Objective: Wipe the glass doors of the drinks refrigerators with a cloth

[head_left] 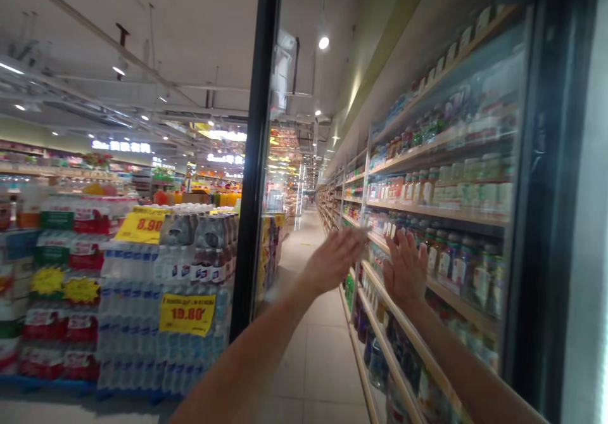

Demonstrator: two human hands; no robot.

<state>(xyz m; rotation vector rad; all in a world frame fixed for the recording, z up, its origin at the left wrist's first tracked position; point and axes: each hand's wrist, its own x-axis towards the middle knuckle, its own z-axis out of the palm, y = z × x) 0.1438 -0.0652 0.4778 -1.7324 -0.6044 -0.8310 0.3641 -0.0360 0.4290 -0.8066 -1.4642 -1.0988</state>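
My left hand (pixel 335 260) is raised in the middle of the view, fingers stretched out and a little blurred, with nothing in it. Beside it and a small gap to the right is my right hand (pixel 405 272), upright with straight fingers and also holding nothing. Both are in front of a tall glass door pane (pixel 308 44) in a dark frame (pixel 251 158). Whether either hand touches the glass, I cannot tell. Shelves of bottles (pixel 456 256) show in the pane, right behind my right hand; whether seen through it or mirrored is unclear.
Stacked packs of water bottles (pixel 130 316) stand on the left, with yellow price signs (pixel 187 314) on them. Red and green drink packs (pixel 61 322) are piled further left. A tiled floor (pixel 308 360) shows within the door frame. Ceiling lights hang above.
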